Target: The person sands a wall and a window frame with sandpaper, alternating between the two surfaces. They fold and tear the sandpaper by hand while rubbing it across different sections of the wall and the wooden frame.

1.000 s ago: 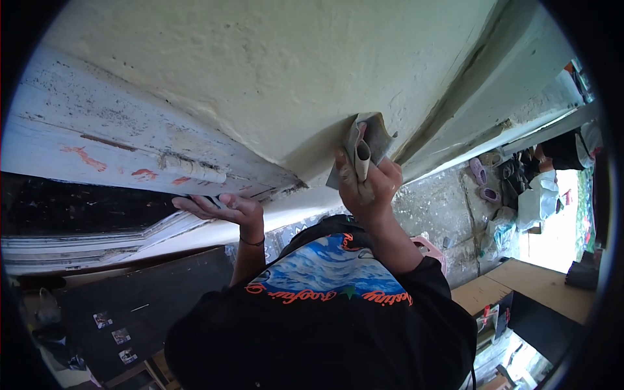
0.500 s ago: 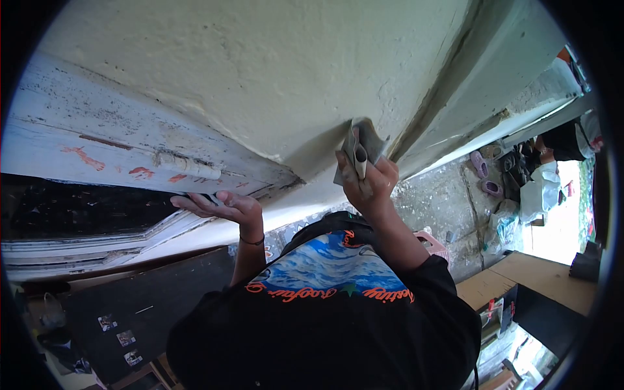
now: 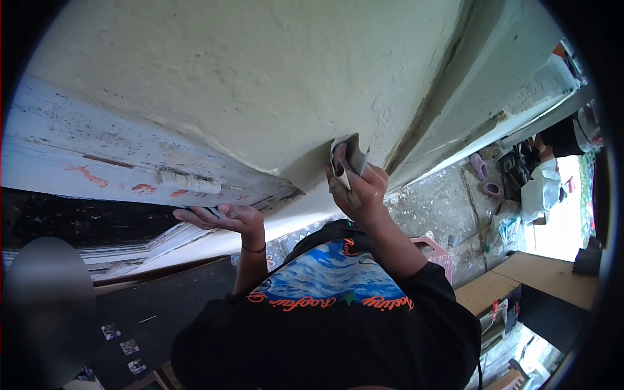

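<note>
My right hand (image 3: pixel 365 194) is closed round a folded piece of sandpaper (image 3: pixel 354 156), grey on one side and pale on the other. Its upper edge lies right at the cream-painted wall (image 3: pixel 260 84), near a lower corner. To the left, my left hand (image 3: pixel 227 219) is palm up with fingers stretched out along the lower edge of the white window frame (image 3: pixel 123 172). A thin greyish strip shows between its thumb and fingers. Chipped paint and reddish smudges mark the frame close by. Whitish dust coats the fingers of my left hand.
A dark tabletop (image 3: pixel 175 305) stands at lower left, partly covered by a blurred grey oval. On the right are a pink plastic crate (image 3: pixel 434 253), purple clogs (image 3: pixel 480 166), plastic bags (image 3: pixel 502 227) and a brown-topped cabinet (image 3: pixel 552 279). A vertical groove (image 3: pixel 432 104) runs down the wall.
My right hand has moved slightly left and down with the sandpaper, which is now tilted differently. My left hand stays at the frame edge. A blurred grey oval has appeared at lower left.
</note>
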### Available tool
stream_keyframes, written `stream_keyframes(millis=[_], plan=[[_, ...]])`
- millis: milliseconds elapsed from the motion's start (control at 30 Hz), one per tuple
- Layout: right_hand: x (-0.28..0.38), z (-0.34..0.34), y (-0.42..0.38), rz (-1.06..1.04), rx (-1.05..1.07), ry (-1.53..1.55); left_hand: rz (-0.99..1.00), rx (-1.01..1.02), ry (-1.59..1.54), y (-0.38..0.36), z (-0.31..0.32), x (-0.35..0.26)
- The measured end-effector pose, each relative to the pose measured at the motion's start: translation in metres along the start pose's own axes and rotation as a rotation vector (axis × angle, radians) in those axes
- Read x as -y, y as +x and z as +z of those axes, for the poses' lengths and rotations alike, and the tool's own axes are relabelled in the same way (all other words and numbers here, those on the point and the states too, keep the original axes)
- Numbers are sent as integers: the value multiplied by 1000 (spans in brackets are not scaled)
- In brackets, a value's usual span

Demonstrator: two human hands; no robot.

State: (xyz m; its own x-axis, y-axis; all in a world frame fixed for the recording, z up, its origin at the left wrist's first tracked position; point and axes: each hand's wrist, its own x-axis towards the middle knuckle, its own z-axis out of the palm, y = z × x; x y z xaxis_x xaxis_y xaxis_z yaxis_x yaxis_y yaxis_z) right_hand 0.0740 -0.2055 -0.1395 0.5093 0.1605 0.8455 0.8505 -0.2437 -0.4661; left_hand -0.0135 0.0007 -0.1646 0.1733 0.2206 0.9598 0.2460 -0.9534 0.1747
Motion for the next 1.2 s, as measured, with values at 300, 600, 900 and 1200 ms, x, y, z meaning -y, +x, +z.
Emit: stream_keyframes(millis=[300, 600, 900, 1200], plan=[[11, 0, 15, 25, -59, 39, -14, 22, 7, -3, -5, 2], [14, -6, 19, 102, -70, 39, 26, 24, 29, -3, -8, 3], [24, -11, 44, 62, -46, 14, 30, 8, 40, -1, -5, 1], [24, -1, 27, 101, -64, 92, 41, -28, 68, -1, 0, 1]])
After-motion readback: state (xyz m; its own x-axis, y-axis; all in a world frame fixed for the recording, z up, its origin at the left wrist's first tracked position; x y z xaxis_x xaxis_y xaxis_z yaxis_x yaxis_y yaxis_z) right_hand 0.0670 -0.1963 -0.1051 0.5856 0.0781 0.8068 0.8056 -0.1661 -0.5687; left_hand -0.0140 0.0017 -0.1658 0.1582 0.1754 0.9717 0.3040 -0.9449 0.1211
